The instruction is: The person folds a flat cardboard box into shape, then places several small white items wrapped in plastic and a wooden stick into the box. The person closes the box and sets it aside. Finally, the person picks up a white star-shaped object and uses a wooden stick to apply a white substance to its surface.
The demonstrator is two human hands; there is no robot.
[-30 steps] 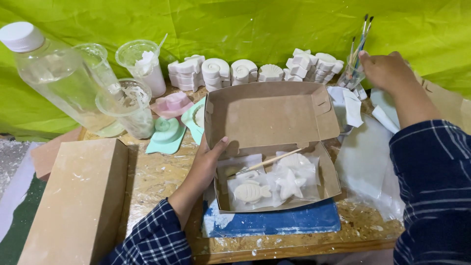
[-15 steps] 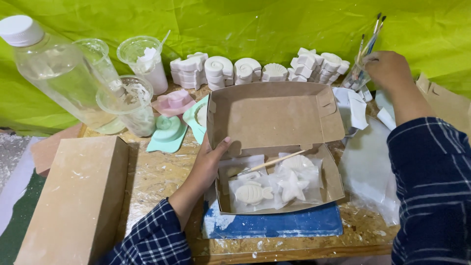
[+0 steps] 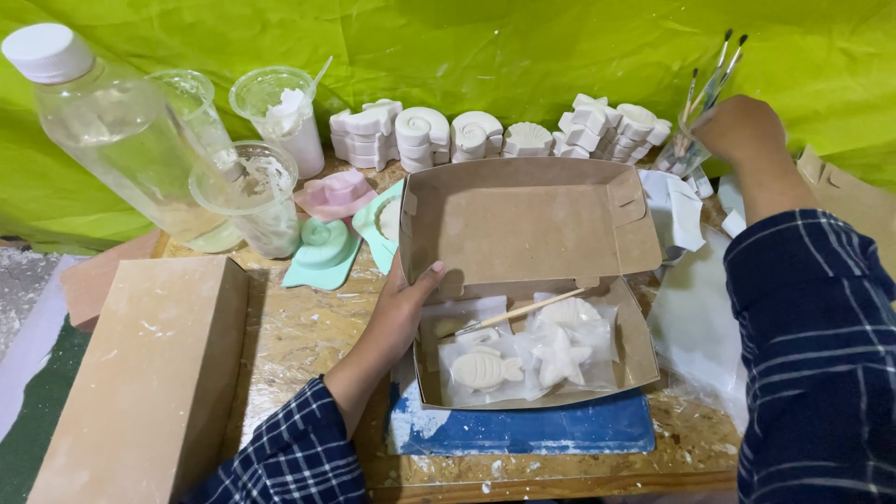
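Note:
An open brown cardboard box (image 3: 523, 219) lies on a blue board (image 3: 523, 431). Inside it are bagged white plaster figures, a fish (image 3: 483, 370) and a starfish (image 3: 563, 355), and a wooden-handled brush (image 3: 519, 311). My left hand (image 3: 403, 313) grips the box's left wall, thumb on the rim. My right hand (image 3: 742, 129) reaches to the back right and is closed around paintbrushes (image 3: 723, 58) that stand in a clear cup (image 3: 679, 157); its fingers are hidden.
A row of white plaster shells and figures (image 3: 467, 135) lines the green backdrop. At the left stand a large clear bottle (image 3: 121, 149), plastic cups (image 3: 252, 196), and pink and mint moulds (image 3: 322, 247). A closed brown box (image 3: 140, 373) lies at the front left.
My right hand stays at the brush cup, and the brush tips above it have tilted a little to the right. My left hand keeps its hold on the box.

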